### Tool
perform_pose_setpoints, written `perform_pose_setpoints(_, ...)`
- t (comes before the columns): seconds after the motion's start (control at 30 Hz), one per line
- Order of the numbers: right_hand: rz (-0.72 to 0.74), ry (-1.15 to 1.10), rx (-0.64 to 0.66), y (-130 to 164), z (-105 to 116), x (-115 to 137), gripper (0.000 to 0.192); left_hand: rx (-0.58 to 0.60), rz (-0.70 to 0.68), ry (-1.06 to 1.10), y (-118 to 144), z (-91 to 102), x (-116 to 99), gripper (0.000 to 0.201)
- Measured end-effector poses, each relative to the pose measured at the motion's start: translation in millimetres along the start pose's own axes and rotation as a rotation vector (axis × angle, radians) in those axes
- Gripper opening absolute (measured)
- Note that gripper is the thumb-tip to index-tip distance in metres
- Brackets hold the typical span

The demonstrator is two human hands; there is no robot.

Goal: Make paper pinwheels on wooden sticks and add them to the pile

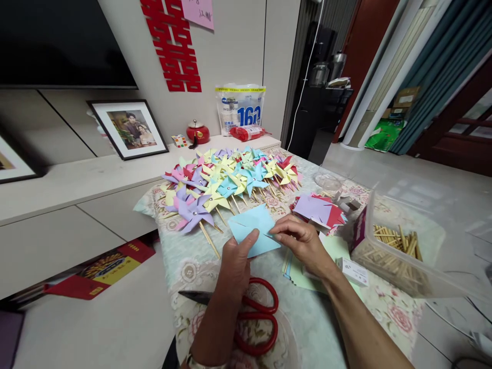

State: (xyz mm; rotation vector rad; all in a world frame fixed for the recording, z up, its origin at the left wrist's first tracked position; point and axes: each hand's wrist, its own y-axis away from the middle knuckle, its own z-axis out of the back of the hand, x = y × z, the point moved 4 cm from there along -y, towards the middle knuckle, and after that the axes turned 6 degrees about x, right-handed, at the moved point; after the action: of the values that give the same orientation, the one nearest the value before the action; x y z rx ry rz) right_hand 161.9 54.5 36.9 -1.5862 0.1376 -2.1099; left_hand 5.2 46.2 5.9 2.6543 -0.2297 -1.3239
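A light blue paper square (251,225) is held above the table between both hands. My left hand (235,266) pinches its near left edge with the thumb on top. Fingertips of my right hand (303,243) press a fold at its right edge. Red-handled scissors (255,312) lie on the floral tablecloth (184,256) under my left forearm. A big pile of finished paper pinwheels (226,179) on wooden sticks lies just beyond the blue paper.
A stack of cut coloured squares (317,210) and pale green sheets (332,248) sit to the right. A clear plastic box (407,241) holds wooden sticks (395,241). A low cabinet (77,179) with framed photos (130,128) runs along the left.
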Motion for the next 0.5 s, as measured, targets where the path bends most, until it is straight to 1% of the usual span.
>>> perform_pose_setpoints(0.13, 0.089, 0.148, 0.063, 1, -1, -1, 0.016, 0.001, 0.02, -0.019, 0, 0.4, 0, 0.044)
perform_pose_setpoints(0.27, 0.164, 0.232, 0.101, 3, -3, 3, 0.017, 0.023, 0.001, -0.058, -1, 0.3, 2, 0.037)
perform_pose_setpoints(0.4, 0.179, 0.259, 0.106, 3, -4, 8, 0.016, 0.019, -0.007, -0.16, -1, 2.7, 4, 0.033)
perform_pose_setpoints(0.5, 0.151, 0.249, 0.107, 2, -4, 9, 0.016, 0.024, -0.063, -0.242, 2, -0.2, -3, 0.024)
